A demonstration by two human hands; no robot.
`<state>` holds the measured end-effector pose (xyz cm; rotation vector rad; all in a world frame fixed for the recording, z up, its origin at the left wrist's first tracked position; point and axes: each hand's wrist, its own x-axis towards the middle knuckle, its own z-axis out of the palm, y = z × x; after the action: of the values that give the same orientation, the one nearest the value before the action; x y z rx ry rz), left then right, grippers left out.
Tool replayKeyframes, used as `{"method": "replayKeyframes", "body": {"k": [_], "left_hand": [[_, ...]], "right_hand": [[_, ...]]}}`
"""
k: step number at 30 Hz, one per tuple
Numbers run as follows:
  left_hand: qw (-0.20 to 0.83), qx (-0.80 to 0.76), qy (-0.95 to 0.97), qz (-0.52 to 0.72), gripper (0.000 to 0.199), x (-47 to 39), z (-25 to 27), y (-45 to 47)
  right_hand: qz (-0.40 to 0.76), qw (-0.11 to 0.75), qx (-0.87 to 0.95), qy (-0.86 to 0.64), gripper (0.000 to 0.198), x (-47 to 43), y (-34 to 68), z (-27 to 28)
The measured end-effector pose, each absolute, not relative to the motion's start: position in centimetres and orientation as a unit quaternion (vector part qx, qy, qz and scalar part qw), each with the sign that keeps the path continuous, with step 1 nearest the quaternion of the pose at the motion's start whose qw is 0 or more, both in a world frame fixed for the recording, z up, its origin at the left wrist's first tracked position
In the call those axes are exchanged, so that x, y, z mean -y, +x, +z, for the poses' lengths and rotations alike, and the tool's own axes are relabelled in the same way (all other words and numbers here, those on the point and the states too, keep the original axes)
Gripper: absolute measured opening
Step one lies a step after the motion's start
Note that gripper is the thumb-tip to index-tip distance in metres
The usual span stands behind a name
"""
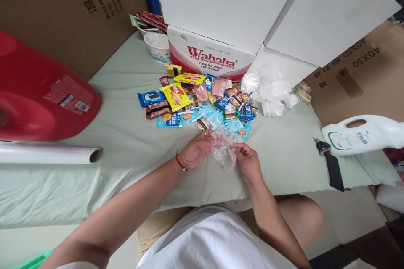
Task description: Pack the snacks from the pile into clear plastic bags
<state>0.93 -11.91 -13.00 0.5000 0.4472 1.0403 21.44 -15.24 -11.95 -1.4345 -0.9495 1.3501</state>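
A clear plastic bag (224, 153) hangs crumpled between my two hands, low over the green cloth. My left hand (197, 149), with a red cord bracelet at the wrist, grips its left edge. On the other side my right hand (247, 160) pinches the bag's upper right edge between thumb and fingers. What the bag contains, if anything, cannot be made out. Just beyond my hands lies a heap of wrapped snacks, with yellow packets (176, 96), light blue packets (168, 120) and a dark blue packet (151, 98) among them. Crumpled clear bags (269, 88) are piled to its right.
Behind the heap stands a Wahaba-labelled white-and-red carton (211, 52). A paper tub (158, 46) sits beside it. A red jug (47, 92) and a white roll (50, 153) are at left; a white detergent bottle (362, 134) and a black phone-like object (333, 171) with keys lie right.
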Motion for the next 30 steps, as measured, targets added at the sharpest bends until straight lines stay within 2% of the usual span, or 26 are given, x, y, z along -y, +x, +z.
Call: {"method": "replayKeyframes", "body": {"k": [2,4,6,10,13,16,23,27,30], "left_hand": [[0.831,-0.178,0.175,0.497,0.019,11.6,-12.9,0.3],[0.838,-0.156,0.146,0.501,0.027,11.3,-12.7,-0.2],[0.845,-0.143,0.144,0.495,0.031,11.2,-12.6,-0.5],[0.858,-0.136,0.184,0.46,0.024,11.6,-12.8,0.1],[0.86,-0.142,0.207,0.444,0.017,11.8,-12.7,0.6],[0.853,-0.146,0.184,0.467,0.013,11.7,-12.4,0.1],[0.817,-0.163,0.106,0.543,0.009,10.9,-11.8,-1.6],[0.804,-0.177,0.106,0.557,0.008,10.5,-11.8,-1.5],[0.787,-0.216,0.118,0.566,0.016,10.2,-12.2,-1.3]], "right_hand": [[0.555,0.469,0.364,-0.583,0.029,15.3,21.4,-12.3],[0.564,0.492,0.326,-0.578,0.031,15.6,21.6,-12.4],[0.59,0.508,0.294,-0.555,0.038,16.0,21.7,-12.1],[0.634,0.5,0.306,-0.504,0.057,16.2,20.2,-11.2],[0.623,0.489,0.345,-0.504,0.051,15.8,18.7,-10.9],[0.623,0.51,0.294,-0.515,0.041,15.4,19.0,-11.0],[0.616,0.543,0.198,-0.536,0.034,16.8,24.2,-10.6],[0.613,0.513,0.21,-0.564,0.035,18.7,26.4,-11.2],[0.51,0.508,0.287,-0.631,0.034,19.9,27.3,-11.6]]}}
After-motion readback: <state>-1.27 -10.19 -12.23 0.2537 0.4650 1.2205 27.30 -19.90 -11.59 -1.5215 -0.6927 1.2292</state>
